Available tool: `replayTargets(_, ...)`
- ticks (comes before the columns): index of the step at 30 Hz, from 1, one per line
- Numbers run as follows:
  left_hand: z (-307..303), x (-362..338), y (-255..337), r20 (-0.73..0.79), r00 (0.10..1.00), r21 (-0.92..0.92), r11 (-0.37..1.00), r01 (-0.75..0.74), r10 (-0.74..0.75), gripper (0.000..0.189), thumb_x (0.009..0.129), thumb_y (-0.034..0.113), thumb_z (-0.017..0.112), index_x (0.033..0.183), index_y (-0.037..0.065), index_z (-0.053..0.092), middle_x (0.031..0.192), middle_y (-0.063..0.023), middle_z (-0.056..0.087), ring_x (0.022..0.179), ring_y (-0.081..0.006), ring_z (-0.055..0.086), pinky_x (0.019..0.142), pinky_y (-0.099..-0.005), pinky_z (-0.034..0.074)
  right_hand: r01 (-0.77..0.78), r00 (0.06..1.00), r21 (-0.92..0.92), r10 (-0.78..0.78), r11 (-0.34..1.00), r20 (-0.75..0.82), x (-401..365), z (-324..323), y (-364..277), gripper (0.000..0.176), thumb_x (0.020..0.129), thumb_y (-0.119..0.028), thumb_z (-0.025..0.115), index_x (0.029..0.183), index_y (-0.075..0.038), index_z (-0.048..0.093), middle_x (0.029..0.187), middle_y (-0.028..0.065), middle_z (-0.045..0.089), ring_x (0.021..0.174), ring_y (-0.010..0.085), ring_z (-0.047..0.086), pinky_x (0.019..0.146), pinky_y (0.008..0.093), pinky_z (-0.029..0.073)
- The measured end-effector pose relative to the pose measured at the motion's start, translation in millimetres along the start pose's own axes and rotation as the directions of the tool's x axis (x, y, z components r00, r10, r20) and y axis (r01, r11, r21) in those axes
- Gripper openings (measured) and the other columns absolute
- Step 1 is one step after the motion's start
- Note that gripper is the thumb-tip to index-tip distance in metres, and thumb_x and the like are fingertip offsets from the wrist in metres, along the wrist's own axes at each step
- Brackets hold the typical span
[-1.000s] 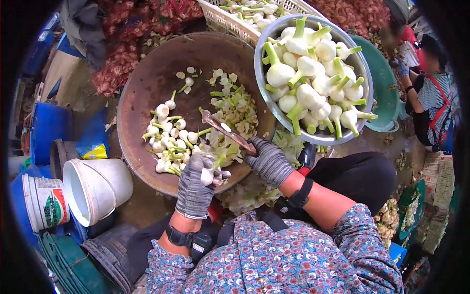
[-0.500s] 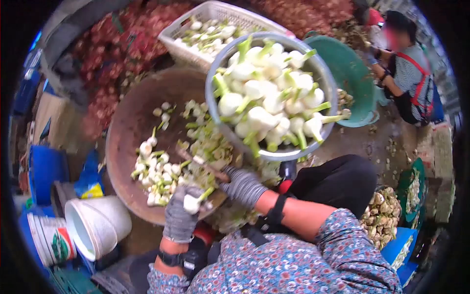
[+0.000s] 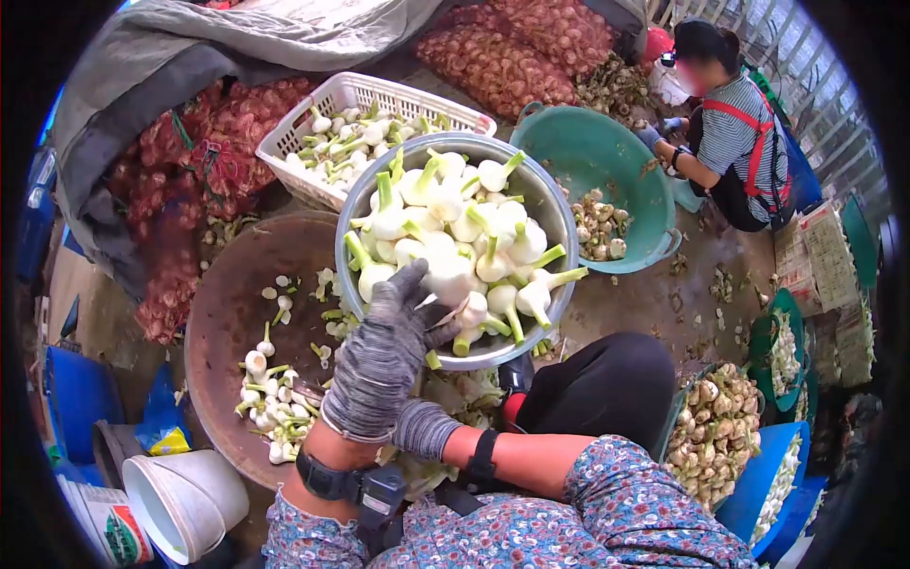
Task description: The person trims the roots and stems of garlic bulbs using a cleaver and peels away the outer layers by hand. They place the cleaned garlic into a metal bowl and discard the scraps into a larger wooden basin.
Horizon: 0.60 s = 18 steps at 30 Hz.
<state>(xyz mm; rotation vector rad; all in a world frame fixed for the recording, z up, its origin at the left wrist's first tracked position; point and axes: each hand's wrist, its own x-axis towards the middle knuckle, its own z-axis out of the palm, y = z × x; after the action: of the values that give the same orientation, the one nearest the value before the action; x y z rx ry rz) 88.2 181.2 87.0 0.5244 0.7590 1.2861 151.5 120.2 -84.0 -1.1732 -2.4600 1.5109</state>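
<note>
My left hand (image 3: 384, 346), in a grey knit glove, reaches over the near rim of a metal bowl (image 3: 561, 248) heaped with peeled white bulbs (image 3: 474, 228) with green stems. Its fingers are spread, and the fingertips touch the bulbs at the bowl's near side. Only the gloved wrist of my right hand (image 3: 424, 429) shows, tucked under my left forearm, so what it holds is hidden. A pile of small trimmed bulbs (image 3: 268, 410) lies in the brown round pan (image 3: 223, 303) left of the bowl.
A white basket (image 3: 284, 142) of bulbs stands behind the bowl, with a green basin (image 3: 578, 142) beside it. Another person (image 3: 739, 133) crouches at the far right. Red mesh sacks (image 3: 512, 57) lie behind. A white bucket (image 3: 190, 503) lies at lower left, more bulbs (image 3: 711, 431) at right.
My left hand has risen from the pan to the metal bowl, and the bulb it held is no longer seen in it. My right hand and the knife have dropped out of sight. The view has tilted up.
</note>
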Motion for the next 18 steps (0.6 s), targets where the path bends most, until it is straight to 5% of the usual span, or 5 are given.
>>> replayTargets(2, -7, 2, -5, 0.007, 0.998, 0.087, 0.994, -0.060, 0.059, 0.062, 0.099, 0.049, 0.042, 0.141, 0.004, 0.038, 0.136, -0.0175, 0.047, 0.117, -0.0334, 0.053, 0.098, -0.0472, 0.047, 0.142, 0.979, 0.046, -0.134, 0.989, -0.155, 14, 40, 34, 0.037, 0.086, -0.035, 0.056, 0.107, -0.004, 0.061, 0.097, 0.0221, 0.067, 0.092, 0.0399, 0.064, 0.081, 0.0468, 0.050)
replayTargets(5, -29, -12, 8, -0.063, 0.982, 0.202, 0.966, -0.164, 0.179, 0.064, 0.098, 0.052, 0.044, 0.140, 0.005, 0.041, 0.133, -0.0155, 0.050, 0.113, -0.0318, 0.056, 0.095, -0.0445, 0.049, -0.063, 0.998, 0.050, 0.062, 0.997, 0.020, -9, -21, -10, 0.038, 0.085, -0.034, 0.057, 0.108, -0.004, 0.061, 0.099, 0.0224, 0.066, 0.093, 0.0403, 0.064, 0.082, 0.0474, 0.050)
replayTargets(12, -240, -79, 75, -0.483, 0.754, 0.320, 0.891, -0.322, 0.445, 0.032, 0.098, 0.030, 0.051, 0.118, 0.005, 0.059, 0.110, -0.0108, 0.065, 0.091, -0.0214, 0.064, 0.085, -0.0380, 0.054, -0.079, 0.997, -0.024, 0.079, 0.997, -0.025, -2, -16, -8, 0.037, 0.081, -0.031, 0.060, 0.109, -0.006, 0.063, 0.094, 0.0231, 0.066, 0.088, 0.0414, 0.063, 0.082, 0.0481, 0.050)
replayTargets(16, -370, -116, 72, -0.847, 0.446, 0.280, 0.956, -0.092, 0.291, 0.033, 0.095, 0.032, 0.056, 0.117, 0.008, 0.059, 0.108, -0.0083, 0.065, 0.086, -0.0206, 0.063, 0.078, -0.0366, 0.055, -0.144, 0.990, -0.070, 0.144, 0.987, 0.000, 8, -22, -12, 0.034, 0.081, -0.030, 0.062, 0.102, -0.004, 0.064, 0.093, 0.0228, 0.066, 0.089, 0.0409, 0.063, 0.080, 0.0478, 0.050)
replayTargets(18, -444, -123, 51, -0.898, 0.387, 0.298, 0.936, 0.188, 0.208, 0.033, 0.093, 0.033, 0.057, 0.117, 0.010, 0.059, 0.107, -0.0051, 0.065, 0.085, -0.0186, 0.062, 0.076, -0.0361, 0.055, -0.150, 0.989, -0.091, 0.151, 0.984, -0.005, 14, -24, -13, 0.033, 0.081, -0.031, 0.062, 0.099, -0.004, 0.064, 0.092, 0.0229, 0.065, 0.089, 0.0408, 0.062, 0.079, 0.0479, 0.049)
